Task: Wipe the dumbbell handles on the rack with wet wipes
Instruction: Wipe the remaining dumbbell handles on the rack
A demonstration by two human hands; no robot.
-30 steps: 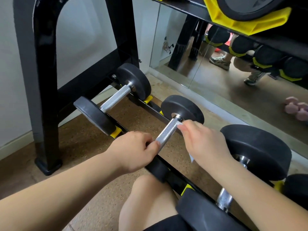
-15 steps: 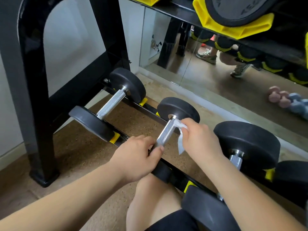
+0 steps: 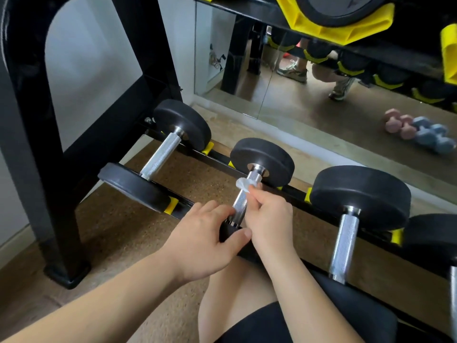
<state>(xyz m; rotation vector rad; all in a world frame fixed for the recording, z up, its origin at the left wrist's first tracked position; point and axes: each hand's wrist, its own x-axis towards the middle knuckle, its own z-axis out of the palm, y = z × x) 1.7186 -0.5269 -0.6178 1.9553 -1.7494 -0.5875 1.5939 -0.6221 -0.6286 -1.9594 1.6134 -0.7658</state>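
Chrome handle (image 3: 238,206) of the middle dumbbell (image 3: 263,159) lies across the two low rails of the black rack (image 3: 29,125), between the left dumbbell (image 3: 160,157) and the right dumbbell (image 3: 346,238). The right hand (image 3: 269,219) pinches a small white wipe (image 3: 243,185) and presses it on the handle, close to the far black head. The left hand (image 3: 205,241) grips the near head of the same dumbbell, with the thumb on its edge. Behind the rack stands a mirror (image 3: 296,115).
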